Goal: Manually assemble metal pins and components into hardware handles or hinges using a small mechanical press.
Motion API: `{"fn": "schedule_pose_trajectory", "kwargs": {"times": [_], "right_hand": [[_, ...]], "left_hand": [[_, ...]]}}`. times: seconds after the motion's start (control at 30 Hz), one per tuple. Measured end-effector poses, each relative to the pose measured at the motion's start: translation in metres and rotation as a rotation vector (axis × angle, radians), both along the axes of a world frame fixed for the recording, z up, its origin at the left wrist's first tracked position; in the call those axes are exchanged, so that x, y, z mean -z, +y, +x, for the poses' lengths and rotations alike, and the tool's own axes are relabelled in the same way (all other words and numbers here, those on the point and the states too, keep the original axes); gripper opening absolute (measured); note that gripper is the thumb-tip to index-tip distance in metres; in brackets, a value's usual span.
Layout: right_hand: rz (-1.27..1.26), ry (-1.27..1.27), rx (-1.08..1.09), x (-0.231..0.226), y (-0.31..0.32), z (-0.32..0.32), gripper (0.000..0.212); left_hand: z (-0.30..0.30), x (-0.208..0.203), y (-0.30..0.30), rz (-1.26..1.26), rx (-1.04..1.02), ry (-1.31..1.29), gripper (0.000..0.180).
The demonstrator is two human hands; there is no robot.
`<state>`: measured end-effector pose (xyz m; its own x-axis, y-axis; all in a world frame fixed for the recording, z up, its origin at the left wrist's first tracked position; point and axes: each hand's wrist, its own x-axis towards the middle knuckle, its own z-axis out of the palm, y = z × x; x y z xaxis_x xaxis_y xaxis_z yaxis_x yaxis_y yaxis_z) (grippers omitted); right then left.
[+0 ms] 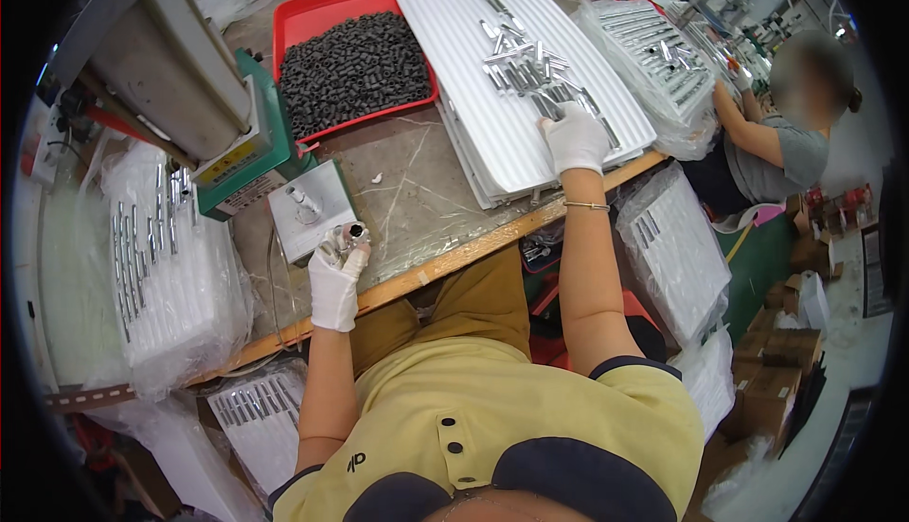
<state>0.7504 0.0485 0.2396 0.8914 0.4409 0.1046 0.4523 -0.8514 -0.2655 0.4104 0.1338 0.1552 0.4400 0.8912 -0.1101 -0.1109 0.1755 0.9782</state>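
Observation:
My left hand [338, 280], in a white glove, is closed around a short shiny metal tube [356, 230] whose dark round end faces up. It is by the front corner of a square metal plate [312, 202] with an upright metal pin [305, 205], at the base of a green press [248, 143]. My right hand [576, 140], also gloved, reaches over a white ribbed foam tray [454, 67]. Its fingers are curled at the near side of a loose pile of shiny metal tubes [516, 72]; what lies between the fingertips is hidden.
A red tray [289, 25] full of small black sleeves [360, 67] stands behind the press plate. Bagged foam trays with metal tubes are at the left [170, 266] and right [653, 48]. A co-worker [805, 134] works at the right. The table's wooden edge [454, 257] runs before me.

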Motion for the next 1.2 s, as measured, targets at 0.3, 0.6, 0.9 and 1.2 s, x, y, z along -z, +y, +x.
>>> {"fn": "schedule_pose_trajectory", "kwargs": {"times": [0.3, 0.6, 0.9, 1.2], "right_hand": [[0.544, 0.053, -0.526, 0.002, 0.003, -0.07, 0.018], [0.425, 0.45, -1.022, -0.007, 0.033, -0.172, 0.018], [0.427, 0.351, -1.089, 0.002, 0.034, -0.181, 0.018], [0.485, 0.707, -0.898, 0.012, 0.039, -0.188, 0.02]], "left_hand": [[-0.006, -0.011, 0.013, 0.279, -0.076, 0.169, 0.019], [-0.035, -0.009, 0.018, 0.63, -0.114, 0.32, 0.025], [-0.032, 0.002, 0.016, 0.562, -0.125, 0.346, 0.026], [-0.019, -0.009, 0.011, 0.303, 0.027, 0.195, 0.021]]}}
